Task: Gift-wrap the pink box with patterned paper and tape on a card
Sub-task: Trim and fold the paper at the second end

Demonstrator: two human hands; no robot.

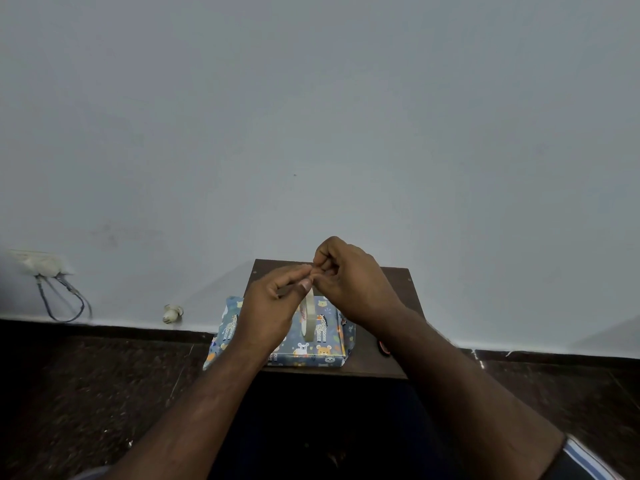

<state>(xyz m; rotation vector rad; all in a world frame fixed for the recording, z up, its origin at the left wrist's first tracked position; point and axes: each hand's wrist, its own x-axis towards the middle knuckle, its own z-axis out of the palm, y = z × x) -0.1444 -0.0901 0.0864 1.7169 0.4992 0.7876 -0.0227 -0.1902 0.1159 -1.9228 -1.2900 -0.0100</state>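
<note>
At the far left a wall socket (38, 263) with a looped cable (62, 303) sits low on the wall, and a small white plug-like object (172, 313) lies at the skirting, none of it part of the job. Next comes the box (304, 348), already covered in blue animal-patterned paper (227, 327), resting on the small dark table (374, 362); a loose flap of the paper sticks out past the table's left edge, so that end looks not yet folded and fixed. Above the box the left hand (268, 306) is raised with thumb and forefinger pinched together at the top of a roll of tape (309, 318), which stands on edge and hangs just over the box top. To its right the right hand (349, 271) meets it fingertip to fingertip, its fingers curled in tight and seemingly picking at the tape's free end, though the strip itself is too thin to make out. The step looks like peeling off a length of tape, and it should go best if one hand steadies the roll while the other draws the end out straight and slow, keeping the strip taut so it does not curl onto itself, then tearing a short piece cleanly. A small dark object with a red edge (382, 348) lies on the table right of the box, half hidden by the right forearm, and no card can be seen
</note>
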